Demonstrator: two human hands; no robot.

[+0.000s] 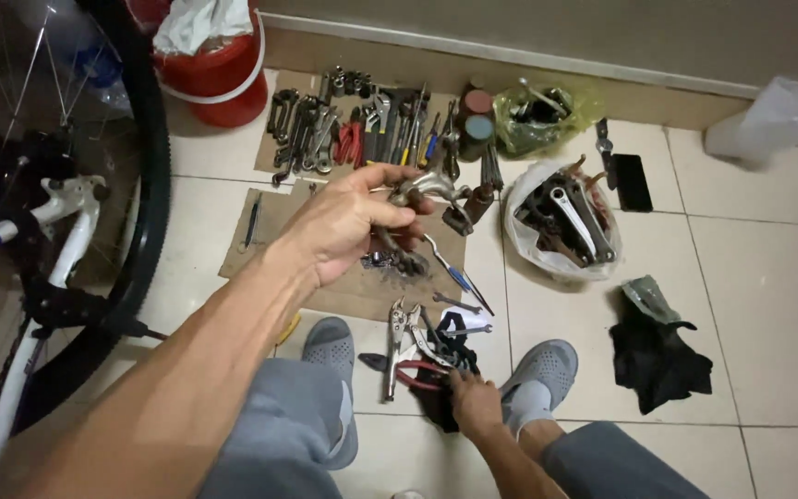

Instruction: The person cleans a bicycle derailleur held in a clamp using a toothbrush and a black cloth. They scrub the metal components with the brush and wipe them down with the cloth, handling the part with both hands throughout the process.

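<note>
The left hand [344,226] is raised over the cardboard sheet [270,231], fingers clenched around a metal brake caliper [427,189] held up as if for inspection. The forearm reaches far out from the near left, palm turned inward. The right hand [475,402] is low and near, between the two grey shoes [547,365], fingers resting on a dark rag [445,370] beside locking pliers [397,337]; whether it grips the rag I cannot tell. The step in hand looks like checking the part while picking a tool; that would call for a firm hold. A bicycle wheel [140,166] stands at left.
</note>
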